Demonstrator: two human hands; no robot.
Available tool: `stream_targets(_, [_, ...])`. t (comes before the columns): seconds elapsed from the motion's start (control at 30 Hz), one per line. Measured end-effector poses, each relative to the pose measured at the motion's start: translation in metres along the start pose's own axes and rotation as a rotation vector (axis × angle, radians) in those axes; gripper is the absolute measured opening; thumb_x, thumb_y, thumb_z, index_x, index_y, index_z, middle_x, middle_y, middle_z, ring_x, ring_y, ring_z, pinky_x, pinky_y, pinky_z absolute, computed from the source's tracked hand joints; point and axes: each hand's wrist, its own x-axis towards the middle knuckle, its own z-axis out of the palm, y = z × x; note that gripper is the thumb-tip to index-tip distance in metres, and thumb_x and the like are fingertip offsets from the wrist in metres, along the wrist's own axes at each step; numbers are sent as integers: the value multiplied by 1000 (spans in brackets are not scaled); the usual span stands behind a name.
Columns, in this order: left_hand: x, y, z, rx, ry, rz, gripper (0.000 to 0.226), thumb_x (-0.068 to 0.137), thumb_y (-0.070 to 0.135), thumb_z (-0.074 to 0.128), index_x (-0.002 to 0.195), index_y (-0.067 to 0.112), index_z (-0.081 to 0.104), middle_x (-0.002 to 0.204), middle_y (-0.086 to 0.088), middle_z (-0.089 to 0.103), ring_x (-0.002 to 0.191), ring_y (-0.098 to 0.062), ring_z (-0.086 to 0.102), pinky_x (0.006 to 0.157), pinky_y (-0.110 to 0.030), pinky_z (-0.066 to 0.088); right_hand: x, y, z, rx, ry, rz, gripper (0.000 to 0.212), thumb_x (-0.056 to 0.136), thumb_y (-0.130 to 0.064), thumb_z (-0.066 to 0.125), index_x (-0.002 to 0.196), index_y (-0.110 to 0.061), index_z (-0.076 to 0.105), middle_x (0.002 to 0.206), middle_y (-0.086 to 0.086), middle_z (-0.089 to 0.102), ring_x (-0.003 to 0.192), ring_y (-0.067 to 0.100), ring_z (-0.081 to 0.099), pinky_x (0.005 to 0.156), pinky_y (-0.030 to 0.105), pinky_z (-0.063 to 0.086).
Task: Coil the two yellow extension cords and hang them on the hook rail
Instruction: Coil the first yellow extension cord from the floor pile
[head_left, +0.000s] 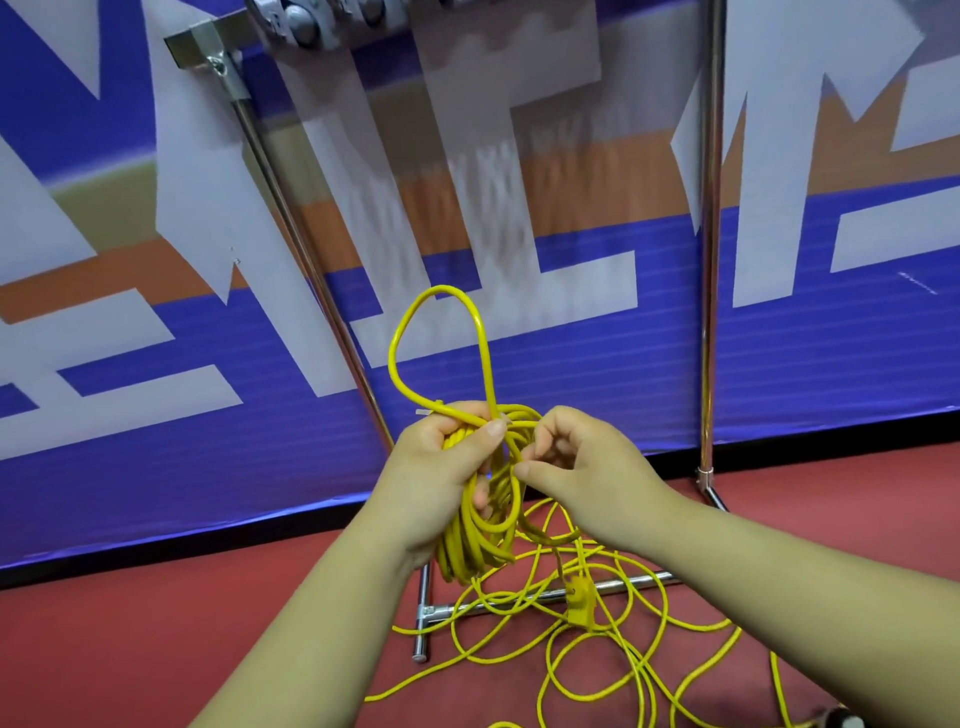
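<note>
My left hand (447, 467) grips a coiled bundle of yellow extension cord (478, 540) that hangs below the fist. A single loop of the same cord (410, 322) sticks up above the hand. My right hand (576, 462) pinches a strand of the cord right beside the left thumb. A yellow plug (581, 597) dangles under the bundle. The second yellow cord (623, 654) lies loose and tangled on the red floor below. The hook rail (291, 21) is at the top edge of the view, with metal hooks partly cut off.
Two chrome uprights (306, 249) (709, 234) of the rack stand in front of a blue, white and orange banner (130, 312). The rack's chrome foot bar (519, 597) lies on the red floor (156, 623) under the loose cord.
</note>
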Motion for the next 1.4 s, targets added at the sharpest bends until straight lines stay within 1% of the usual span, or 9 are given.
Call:
stream_targets(0.17, [-1,2,-11,-164,77,-64,15,98,15,60,109,16,69,65,-5,47,41,-14,42,41,-25,43,2,0,-7,130,37,75,25,87,-4,70,79,-21,54,75,11,71,78,39,69,78,52,55])
stream_targets(0.33, [8,-19,-26,-242,302,-222,31,98,10,62,128,18,58,56,-3,53,38,-13,47,39,-23,42,10,-12,-29,518,109,250,15,92,3,63,94,-11,59,77,6,61,64,16,64,63,32,59])
stream_targets(0.5, [18,-42,-50,-279,610,-270,47,98,13,64,142,19,51,63,-7,55,41,-13,51,42,-24,47,12,-6,-43,488,146,407,13,93,1,60,101,-9,64,79,10,63,56,13,58,58,31,53])
stream_targets(0.63, [16,-35,-56,-329,648,-138,37,100,15,59,136,21,55,70,-8,53,47,-15,52,47,-26,48,11,11,-42,337,109,574,12,92,1,60,98,-8,65,72,9,63,51,11,55,57,27,44])
stream_targets(0.73, [13,-21,-56,-370,564,-50,32,102,14,53,133,21,59,67,-6,54,48,-15,51,50,-25,47,12,22,-42,229,80,643,13,91,2,57,97,-7,65,74,12,65,49,13,52,53,24,36])
stream_targets(0.93, [-5,1,-45,-387,132,22,43,90,13,57,133,20,59,72,-10,50,43,-16,45,45,-27,44,21,26,-54,256,239,599,18,88,8,60,83,-8,65,81,20,68,43,12,58,38,19,43])
stream_targets(1.1, [-11,-6,-28,-318,-174,-70,60,87,9,64,141,33,54,75,-14,52,42,-16,46,45,-28,45,30,15,-66,300,281,442,15,90,1,63,85,-13,63,82,14,71,50,11,51,51,26,41])
stream_targets(1.23, [-10,-16,-15,-237,-233,-124,68,84,14,65,144,42,49,76,-15,51,43,-18,47,45,-29,46,28,-8,-72,255,201,257,12,93,-1,59,90,-12,62,84,9,74,47,5,45,45,20,37])
stream_targets(1.4, [-9,-22,-6,-220,-251,-187,68,87,15,66,145,45,46,76,-17,51,44,-20,48,46,-29,44,21,-26,-77,240,-8,115,10,95,0,59,98,-9,59,90,14,75,52,6,47,50,15,41])
